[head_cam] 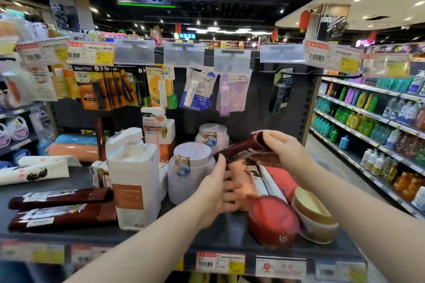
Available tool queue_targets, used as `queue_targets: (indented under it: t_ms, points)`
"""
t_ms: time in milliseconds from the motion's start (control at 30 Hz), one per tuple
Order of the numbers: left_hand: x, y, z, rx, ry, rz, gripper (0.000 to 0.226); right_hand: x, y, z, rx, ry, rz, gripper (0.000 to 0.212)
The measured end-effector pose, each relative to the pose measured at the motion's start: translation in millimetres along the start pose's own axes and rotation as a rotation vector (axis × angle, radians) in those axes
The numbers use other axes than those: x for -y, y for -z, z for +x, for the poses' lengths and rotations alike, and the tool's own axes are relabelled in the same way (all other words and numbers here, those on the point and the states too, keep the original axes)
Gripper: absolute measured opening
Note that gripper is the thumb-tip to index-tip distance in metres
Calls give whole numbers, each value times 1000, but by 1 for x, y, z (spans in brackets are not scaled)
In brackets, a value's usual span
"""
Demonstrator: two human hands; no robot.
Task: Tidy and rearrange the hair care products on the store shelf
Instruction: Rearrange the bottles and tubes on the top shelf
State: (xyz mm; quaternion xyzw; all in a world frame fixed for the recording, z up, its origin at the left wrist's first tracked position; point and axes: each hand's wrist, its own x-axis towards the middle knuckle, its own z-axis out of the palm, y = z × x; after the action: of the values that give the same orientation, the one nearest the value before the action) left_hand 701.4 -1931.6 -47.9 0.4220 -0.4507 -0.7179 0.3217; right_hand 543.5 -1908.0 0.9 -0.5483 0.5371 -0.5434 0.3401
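My right hand (282, 151) pinched the upper end of a dark red tube (241, 147), held tilted above the shelf (230, 234). My left hand (216, 190) curled round a peach bottle (243, 181) lying below, thumb up by the tube's lower end. White jars (190, 167) and a pump bottle (135, 179) stood just to the left, and two matching tubes (62, 197) lay beyond. The tidy move, I judged, was to lift the tube clear over the jars and lay it beside its twins, label up.

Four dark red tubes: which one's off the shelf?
The dark red tube in the right hand, held mid-air. The two front-left tubes lie flat on the shelf; the fourth tube stands upright behind the white pump bottle.
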Motion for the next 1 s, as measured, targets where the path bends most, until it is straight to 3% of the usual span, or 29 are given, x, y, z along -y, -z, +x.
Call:
queue_targets:
  t_ms: [67, 133, 267, 367, 433, 533, 667, 900, 1000]
  points:
    - [-7, -9, 3, 50, -25, -133, 67, -3, 0, -14, 54, 146, -68, 23]
    - [-13, -20, 2, 61, -101, -162, 48, -8, 0, -27, 159, 229, -121, 25]
    - [-8, -27, 1, 70, -207, -160, 23, -11, 12, -37, 251, 127, -18, 23]
    - [-2, -25, -9, 60, -265, -61, 32, -10, 18, -34, 73, 67, -130, 20]
    - [1, -22, -16, 88, -313, 11, 39, -11, 16, -30, 27, 19, -171, 31]
    - [6, -17, -28, 148, -365, 90, 46, -14, 5, -27, 107, -55, -20, 51]
    - [17, -4, -49, 196, -373, 166, 52, -4, -20, -39, 165, 23, 212, 20]
    - [14, 60, -89, 73, -423, 118, 52, 26, -96, -54, 222, 182, 208, 42]
    - [7, 99, -110, -4, -471, 91, 46, 45, -142, -57, 269, 215, 205, 32]
